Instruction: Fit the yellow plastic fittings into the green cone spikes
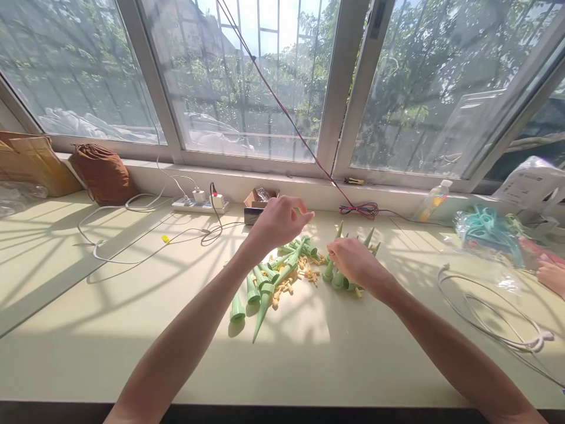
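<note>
Looking for writing, we find dark print on the white package [529,184] at the far right, too small for us to read, and a colourful label on the bottle [435,201], too blurred to make out. Our left hand [282,222] is raised over the far side of the loose pile, thumb and forefinger curved with a gap between them. Our right hand [356,263] is lowered over the right-hand cluster of green cones [263,305], its fingers curled and partly hidden, so we cannot tell whether they are clamped on anything. The other cones lie left of that cluster, mixed with small yellow-orange pieces [311,275]. Beyond our left wrist stands a small open box [251,199], with a power strip [200,206] to its left and a brown pouch [102,175] farther left. A coiled red-and-black cable [359,209] lies beyond our right hand; bagged teal items [483,222], a white cable [536,341] and another person's hand [552,275] are at right. The windowsill [291,181] bounds the far side, while the worktop [282,371] stretches from the pile to its near edge, giving our forearms room.
</note>
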A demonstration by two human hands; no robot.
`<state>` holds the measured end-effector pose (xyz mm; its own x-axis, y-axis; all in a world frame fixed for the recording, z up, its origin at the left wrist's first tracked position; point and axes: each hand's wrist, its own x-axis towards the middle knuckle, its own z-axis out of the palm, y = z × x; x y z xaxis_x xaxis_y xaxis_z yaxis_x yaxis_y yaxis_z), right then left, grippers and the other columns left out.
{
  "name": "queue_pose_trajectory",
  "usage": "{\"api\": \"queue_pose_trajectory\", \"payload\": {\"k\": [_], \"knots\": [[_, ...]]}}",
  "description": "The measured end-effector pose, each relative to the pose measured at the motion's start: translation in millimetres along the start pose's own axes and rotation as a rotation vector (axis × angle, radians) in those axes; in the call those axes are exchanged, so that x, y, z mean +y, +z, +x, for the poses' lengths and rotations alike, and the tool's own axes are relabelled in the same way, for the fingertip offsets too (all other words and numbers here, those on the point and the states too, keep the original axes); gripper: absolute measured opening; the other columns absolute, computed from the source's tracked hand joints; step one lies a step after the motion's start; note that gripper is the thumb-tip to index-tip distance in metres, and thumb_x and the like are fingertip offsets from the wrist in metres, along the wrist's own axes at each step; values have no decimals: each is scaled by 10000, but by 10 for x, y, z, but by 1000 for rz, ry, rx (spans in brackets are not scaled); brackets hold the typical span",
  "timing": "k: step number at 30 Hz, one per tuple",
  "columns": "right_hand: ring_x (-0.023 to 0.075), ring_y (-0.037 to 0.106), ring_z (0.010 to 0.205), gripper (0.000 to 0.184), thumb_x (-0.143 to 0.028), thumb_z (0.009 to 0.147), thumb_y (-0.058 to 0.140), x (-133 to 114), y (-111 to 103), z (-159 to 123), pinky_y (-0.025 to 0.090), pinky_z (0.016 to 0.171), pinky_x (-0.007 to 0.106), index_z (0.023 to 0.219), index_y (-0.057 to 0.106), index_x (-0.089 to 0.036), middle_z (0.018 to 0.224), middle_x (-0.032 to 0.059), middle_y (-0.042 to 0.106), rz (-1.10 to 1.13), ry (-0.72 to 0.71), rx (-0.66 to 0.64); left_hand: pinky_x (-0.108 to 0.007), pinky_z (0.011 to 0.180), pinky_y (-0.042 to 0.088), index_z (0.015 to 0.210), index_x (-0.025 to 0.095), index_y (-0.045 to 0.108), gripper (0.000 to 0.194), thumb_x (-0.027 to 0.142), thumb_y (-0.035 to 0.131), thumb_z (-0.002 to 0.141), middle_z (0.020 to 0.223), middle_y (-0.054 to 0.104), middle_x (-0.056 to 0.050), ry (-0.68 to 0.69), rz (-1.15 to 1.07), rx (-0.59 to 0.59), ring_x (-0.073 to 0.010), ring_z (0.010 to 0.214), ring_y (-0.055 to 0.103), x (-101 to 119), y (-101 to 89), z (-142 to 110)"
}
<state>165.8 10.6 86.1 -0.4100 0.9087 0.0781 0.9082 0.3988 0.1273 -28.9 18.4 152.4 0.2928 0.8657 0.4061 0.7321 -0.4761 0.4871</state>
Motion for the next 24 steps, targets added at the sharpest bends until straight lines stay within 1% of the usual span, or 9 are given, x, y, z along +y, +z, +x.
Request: {"api": "queue_pose_trajectory", "payload": {"k": [2,5,8,10,12,16,18,21,24], "knots": [[200,600,727,106,-121,909,588,-10,-33,-11,265,614,285,849,676,-131,812,103,675,9,62,29,-303,701,486,872,161,713,230,366,610,881,598,654,-6,1,-1,-5,-161,592,623,4,0,0],[212,610,763,110,-190,936,595,-25,-92,-48,285,625,282,885,674,-134,837,109,679,37,125,112,-300,708,482,875,160,710,210,343,608,880,600,651,-2,-1,5,-15,-156,593,619,15,-3,-4],[190,588,723,126,-212,950,577,-56,-138,-112,282,594,270,879,659,-148,805,86,663,117,123,209,-310,729,480,899,162,708,202,332,602,878,618,650,-1,7,50,-25,-164,628,622,26,-6,-14],[164,550,657,129,-222,949,572,-95,-156,-168,270,569,261,870,653,-160,736,51,638,212,79,244,-319,746,481,924,167,706,203,335,609,867,645,653,-9,19,102,-56,-184,694,631,26,-4,-26],[134,501,590,142,-248,942,584,-150,-173,-232,276,557,245,846,651,-168,652,8,598,363,-6,221,-326,765,483,950,181,705,210,345,619,852,697,666,-25,28,167,-129,-220,816,638,9,14,-40],[88,447,540,142,-262,915,619,-259,-209,-357,301,562,217,804,655,-182,600,-44,552,635,-217,31,-307,756,495,994,234,702,206,305,657,806,887,695,-47,32,306,-389,-261,1016,612,-96,143,-34],[82,431,536,134,-266,909,627,-290,-223,-392,296,558,217,807,656,-184,598,-51,541,677,-240,4,-293,737,499,1013,230,703,247,225,684,767,974,693,-60,49,395,-510,-261,1010,626,-172,247,-7],[83,418,536,155,-267,919,612,-301,-231,-399,289,557,221,794,652,-185,588,-54,520,694,-243,11,-286,673,505,1057,201,704,335,163,702,724,1091,667,-108,8,493,-620,-261,917,662,-264,397,40],[84,421,543,162,-257,916,617,-300,-231,-376,290,563,225,775,652,-184,590,-54,514,688,-236,19,-270,642,506,1066,196,708,367,157,715,702,1125,658,-113,-16,512,-693,-247,867,670,-301,486,61]]}}
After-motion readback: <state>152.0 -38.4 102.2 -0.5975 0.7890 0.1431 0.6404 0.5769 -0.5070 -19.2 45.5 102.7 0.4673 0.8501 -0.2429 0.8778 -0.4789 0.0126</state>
